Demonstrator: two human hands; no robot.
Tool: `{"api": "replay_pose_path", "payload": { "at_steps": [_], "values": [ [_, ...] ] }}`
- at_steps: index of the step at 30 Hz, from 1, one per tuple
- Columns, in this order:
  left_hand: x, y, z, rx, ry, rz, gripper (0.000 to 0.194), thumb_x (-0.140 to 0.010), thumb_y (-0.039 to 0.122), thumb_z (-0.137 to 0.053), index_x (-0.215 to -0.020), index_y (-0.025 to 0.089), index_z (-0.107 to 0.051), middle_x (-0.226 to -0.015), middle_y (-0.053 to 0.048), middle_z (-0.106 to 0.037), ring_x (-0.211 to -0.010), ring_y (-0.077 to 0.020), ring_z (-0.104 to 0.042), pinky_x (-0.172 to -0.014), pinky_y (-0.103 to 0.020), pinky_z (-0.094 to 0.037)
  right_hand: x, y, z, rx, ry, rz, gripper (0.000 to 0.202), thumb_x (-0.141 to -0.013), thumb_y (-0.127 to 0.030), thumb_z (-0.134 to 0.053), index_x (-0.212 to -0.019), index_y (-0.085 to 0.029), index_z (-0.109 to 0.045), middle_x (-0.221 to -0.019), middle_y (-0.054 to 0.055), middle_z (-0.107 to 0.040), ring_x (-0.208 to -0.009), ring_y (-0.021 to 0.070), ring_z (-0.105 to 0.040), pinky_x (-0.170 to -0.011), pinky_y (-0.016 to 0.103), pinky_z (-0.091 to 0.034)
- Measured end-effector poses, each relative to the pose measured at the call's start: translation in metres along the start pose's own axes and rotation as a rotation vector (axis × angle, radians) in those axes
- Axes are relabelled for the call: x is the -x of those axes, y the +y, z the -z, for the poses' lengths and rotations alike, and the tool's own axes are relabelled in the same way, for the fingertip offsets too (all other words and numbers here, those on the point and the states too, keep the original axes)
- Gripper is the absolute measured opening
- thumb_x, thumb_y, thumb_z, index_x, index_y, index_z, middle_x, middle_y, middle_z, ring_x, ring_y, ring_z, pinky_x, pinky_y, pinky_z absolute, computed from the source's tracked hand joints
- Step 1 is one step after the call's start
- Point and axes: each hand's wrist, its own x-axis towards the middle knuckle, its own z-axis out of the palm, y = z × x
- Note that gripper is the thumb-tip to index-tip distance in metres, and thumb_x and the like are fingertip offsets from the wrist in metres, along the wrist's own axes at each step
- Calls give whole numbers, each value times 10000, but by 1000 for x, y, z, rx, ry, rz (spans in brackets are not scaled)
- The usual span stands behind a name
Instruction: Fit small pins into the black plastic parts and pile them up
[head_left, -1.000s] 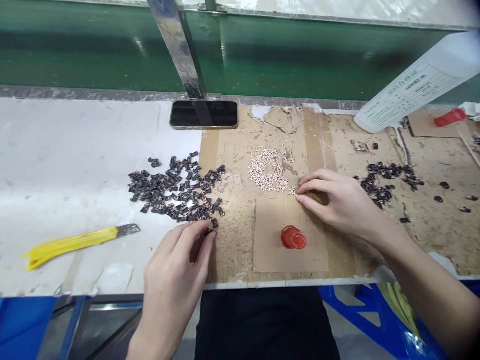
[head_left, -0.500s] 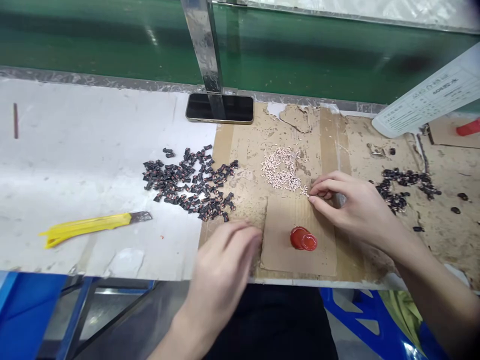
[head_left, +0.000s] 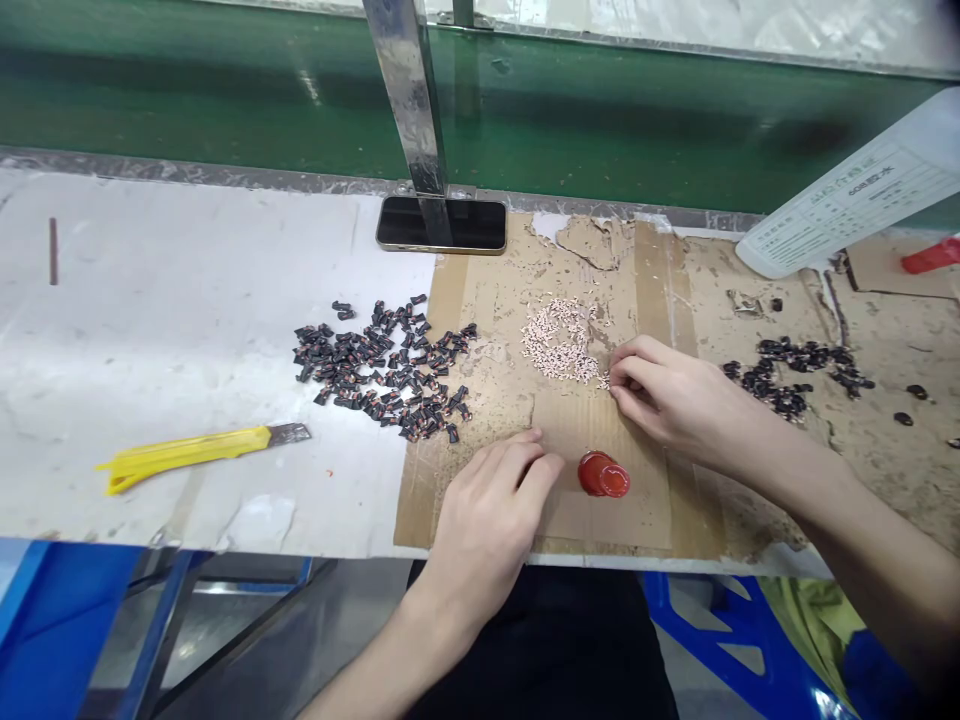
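My right hand (head_left: 664, 395) is closed in a pinch at the right edge of a pile of tiny pinkish-white pieces (head_left: 559, 350). Whatever lies between its fingertips is too small to make out. My left hand (head_left: 491, 515) hovers palm down over the near cardboard, thumb and fingertips a little apart and nothing visible in them. Just right of it, a small red cup-like cap (head_left: 602, 475) sits on a cardboard square (head_left: 637, 520). Left of the pale pile lie many small black pieces with copper-coloured ends (head_left: 360, 360).
A yellow utility knife (head_left: 195, 455) lies at the left, blade exposed. A phone (head_left: 442, 224) rests by the metal post (head_left: 409, 90). A white bottle (head_left: 847, 190) leans at the right, near more black pieces (head_left: 780, 370) and a red object (head_left: 930, 256).
My left hand has moved right and slightly up, closer to the red cap. My right hand stays at the edge of the pale pile, its fingertips shifted slightly left. The view has shifted a little.
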Motion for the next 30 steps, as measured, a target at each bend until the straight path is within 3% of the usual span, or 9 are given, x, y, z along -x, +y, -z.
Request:
{"api": "replay_pose_path", "payload": {
  "at_steps": [6,10,14,19,25,30],
  "values": [
    [-12,14,13,167,182,147,225,-1000,-3,-616,-1133,154,-706,-1031,-65,-707,-882,-146,-760,-806,-239,-667,9,6,12,-71,15,-4,152,-1036,-271,-529,-901,-220,-576,-1117,102,-668,-801,198,-648,-730,372,-535],
    [-31,31,16,376,268,204,216,-982,23,-702,-1144,148,-773,-1178,-83,-711,-840,-82,-752,-878,-189,-646,28,-12,33,-492,58,-34,112,-1058,-304,-571,-967,-262,-620,-1126,79,-661,-1024,246,-679,-765,346,-589],
    [-43,42,8,400,264,126,164,-1011,70,-694,-1141,141,-766,-1097,-66,-793,-934,-106,-783,-885,-166,-650,45,-40,43,-796,-26,-102,125,-1063,-311,-589,-961,-287,-657,-1088,51,-680,-863,199,-690,-610,289,-599],
    [-43,42,5,375,272,62,131,-1007,66,-688,-1073,163,-748,-1015,-33,-808,-891,-89,-782,-863,-141,-645,49,-60,40,-837,-29,-140,109,-1072,-296,-583,-1066,-304,-692,-1115,52,-726,-1058,232,-736,-683,263,-651],
    [-42,41,5,274,248,72,111,-1039,91,-631,-1007,165,-708,-916,-23,-782,-812,-105,-767,-782,-183,-649,51,-74,26,-874,159,-185,81,-1044,-257,-636,-1020,-297,-702,-1041,20,-732,-885,167,-760,-727,222,-671],
    [-42,40,9,327,134,116,126,-1058,96,-588,-1016,173,-678,-933,-20,-776,-828,-125,-749,-820,-230,-650,58,-75,16,-696,264,-144,101,-1007,-196,-662,-1017,-293,-690,-1051,38,-737,-934,197,-759,-741,268,-667]
  ]
}}
